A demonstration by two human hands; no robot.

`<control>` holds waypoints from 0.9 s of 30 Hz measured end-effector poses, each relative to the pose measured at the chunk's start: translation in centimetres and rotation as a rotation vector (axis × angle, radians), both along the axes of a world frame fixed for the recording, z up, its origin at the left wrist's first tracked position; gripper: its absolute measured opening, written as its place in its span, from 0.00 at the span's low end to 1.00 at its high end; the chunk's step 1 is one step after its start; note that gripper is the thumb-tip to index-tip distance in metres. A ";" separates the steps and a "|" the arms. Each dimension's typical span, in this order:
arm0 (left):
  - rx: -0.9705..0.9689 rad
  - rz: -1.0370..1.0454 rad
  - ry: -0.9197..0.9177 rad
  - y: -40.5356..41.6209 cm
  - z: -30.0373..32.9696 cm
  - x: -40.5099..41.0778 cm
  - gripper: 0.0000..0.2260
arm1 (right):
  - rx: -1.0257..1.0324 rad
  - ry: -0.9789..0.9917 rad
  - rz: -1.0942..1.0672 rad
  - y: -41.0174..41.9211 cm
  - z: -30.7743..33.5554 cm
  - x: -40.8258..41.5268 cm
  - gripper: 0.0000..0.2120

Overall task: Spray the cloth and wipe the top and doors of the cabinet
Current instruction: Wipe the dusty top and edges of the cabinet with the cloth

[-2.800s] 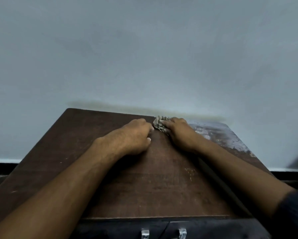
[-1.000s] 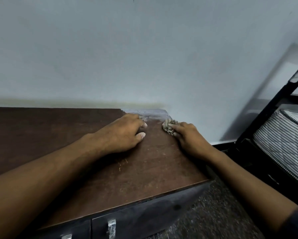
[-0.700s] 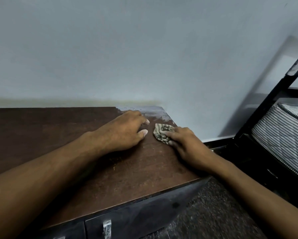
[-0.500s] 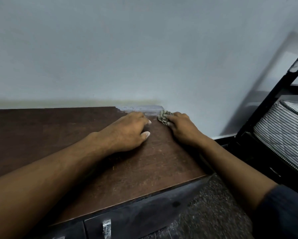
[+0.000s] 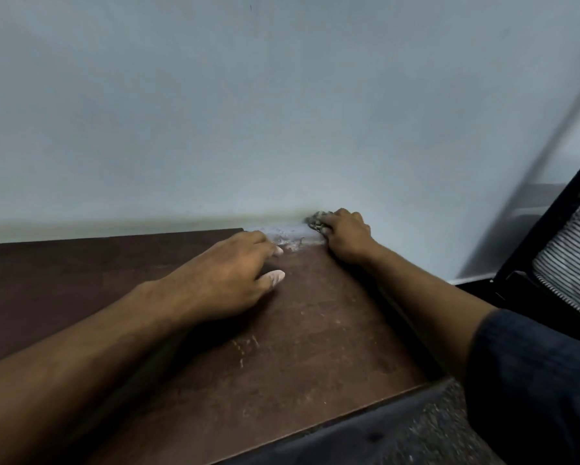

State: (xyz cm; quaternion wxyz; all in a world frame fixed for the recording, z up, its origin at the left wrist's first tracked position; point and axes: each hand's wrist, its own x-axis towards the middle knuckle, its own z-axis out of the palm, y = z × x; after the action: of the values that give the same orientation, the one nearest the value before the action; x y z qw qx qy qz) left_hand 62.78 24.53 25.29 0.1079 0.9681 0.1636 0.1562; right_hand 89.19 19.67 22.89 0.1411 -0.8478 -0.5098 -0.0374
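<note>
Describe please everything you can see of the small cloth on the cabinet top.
The cloth is a small crumpled wad of pale, greyish patterned fabric. Only a little of it shows, at the fingertips of the right hand, which presses it down and covers the rest. It sits at the far right corner of the brown cabinet top, against the wall, at the end of a whitish dusty strip. The left hand rests apart from it.

2 bare forearms reach in from the lower frame. The left hand (image 5: 228, 280) shows pale, whitish dust on 2 fingertips. Behind the right hand (image 5: 347, 234), a dark navy sleeve (image 5: 530, 380) covers the upper arm.
</note>
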 end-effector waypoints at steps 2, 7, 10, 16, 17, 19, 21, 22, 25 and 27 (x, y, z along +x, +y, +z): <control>-0.006 0.021 -0.003 0.4 0.0 0.1 0.21 | -0.010 -0.068 0.087 0.3 -0.2 -0.9 0.18; -0.016 0.050 0.002 1.7 0.2 -1.7 0.22 | 0.007 -0.094 0.140 -2.9 0.1 2.5 0.17; -0.005 0.050 -0.019 2.3 -0.1 -2.7 0.22 | -0.011 -0.011 -0.009 -1.3 -0.5 3.5 0.17; -0.009 0.051 -0.030 2.4 -0.4 -0.3 0.21 | -0.014 -0.126 0.022 0.7 -0.1 -0.2 0.18; -0.008 0.058 -0.041 2.5 -0.3 0.1 0.20 | -0.005 -0.119 0.064 0.9 0.1 -1.6 0.18; -0.013 0.087 -0.062 2.7 -0.2 0.4 0.18 | 0.033 -0.107 0.252 1.9 0.0 -5.3 0.16; -0.017 0.107 -0.083 3.0 -0.1 0.1 0.17 | 0.049 -0.058 0.465 2.1 0.1 -8.7 0.14; -0.012 0.117 -0.086 3.4 -0.1 -0.6 0.16 | 0.054 -0.048 0.556 2.1 0.3 -9.3 0.13; -0.009 0.140 -0.070 4.1 0.0 -2.7 0.18 | 0.038 -0.181 0.522 1.2 1.5 -6.4 0.14; -0.026 0.173 -0.079 4.7 0.0 -4.0 0.18 | 0.004 -0.186 0.384 1.4 1.7 -4.8 0.16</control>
State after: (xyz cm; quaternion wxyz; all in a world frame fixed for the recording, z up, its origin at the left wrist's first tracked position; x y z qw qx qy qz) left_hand 58.78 29.23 25.32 0.1130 0.9420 0.2442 0.2007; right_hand 84.43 21.08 24.57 0.0999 -0.7278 -0.6726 -0.0889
